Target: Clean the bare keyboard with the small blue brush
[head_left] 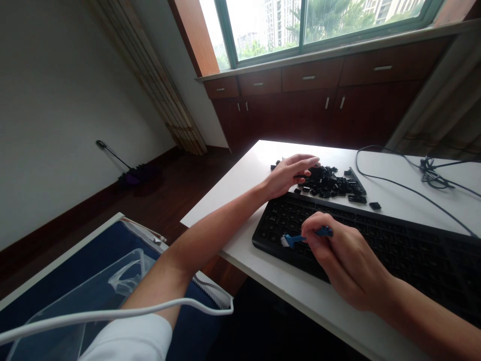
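Observation:
A black keyboard [398,250] with its keycaps off lies along the white table [225,235]. In my right hand [341,255] is a small blue brush [298,239], held in a pinch. Its pale bristles point left, at the keyboard's left end; whether they touch it I cannot tell. Beyond the keyboard's upper left corner, my left hand [291,173] reaches to a heap of loose black keycaps [326,181]. Its fingers are stretched out and partly cover the heap. Nothing shows in its grasp.
A black cable [406,181] curls over the table's right side. Near my left arm, a white cord [112,315] crosses a dark blue surface with a clear plastic container [93,281]. A purple broom or duster [137,173] lies by the wall. Brown cabinets [285,113] stand under the window.

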{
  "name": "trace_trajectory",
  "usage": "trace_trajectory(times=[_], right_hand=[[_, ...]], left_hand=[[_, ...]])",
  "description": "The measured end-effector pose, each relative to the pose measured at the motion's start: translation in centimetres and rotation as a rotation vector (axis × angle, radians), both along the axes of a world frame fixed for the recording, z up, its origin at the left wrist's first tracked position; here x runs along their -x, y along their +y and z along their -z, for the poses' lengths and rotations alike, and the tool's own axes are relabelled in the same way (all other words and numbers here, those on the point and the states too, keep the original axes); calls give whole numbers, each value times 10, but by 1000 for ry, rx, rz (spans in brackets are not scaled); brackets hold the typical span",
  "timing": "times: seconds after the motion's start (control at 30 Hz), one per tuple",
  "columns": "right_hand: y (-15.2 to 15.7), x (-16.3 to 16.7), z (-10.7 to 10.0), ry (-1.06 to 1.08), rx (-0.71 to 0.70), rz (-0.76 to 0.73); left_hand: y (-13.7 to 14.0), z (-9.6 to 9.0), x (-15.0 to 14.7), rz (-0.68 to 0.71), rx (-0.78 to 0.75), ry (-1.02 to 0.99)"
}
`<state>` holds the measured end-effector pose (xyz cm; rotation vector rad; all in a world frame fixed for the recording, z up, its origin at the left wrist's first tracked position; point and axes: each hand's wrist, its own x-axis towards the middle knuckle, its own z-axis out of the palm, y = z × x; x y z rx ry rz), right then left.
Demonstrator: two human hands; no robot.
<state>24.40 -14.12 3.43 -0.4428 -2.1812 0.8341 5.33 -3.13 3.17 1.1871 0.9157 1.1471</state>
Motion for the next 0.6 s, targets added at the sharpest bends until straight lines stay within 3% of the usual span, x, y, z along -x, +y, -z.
trace_trajectory(times=[0.13,0.6], right_hand=[[1,2,1,-25,-22,-57],[1,3,3,-32,-54,-55]], left_hand=[[0,0,0,0,-3,0],[-1,-1,0,8,-1,8]])
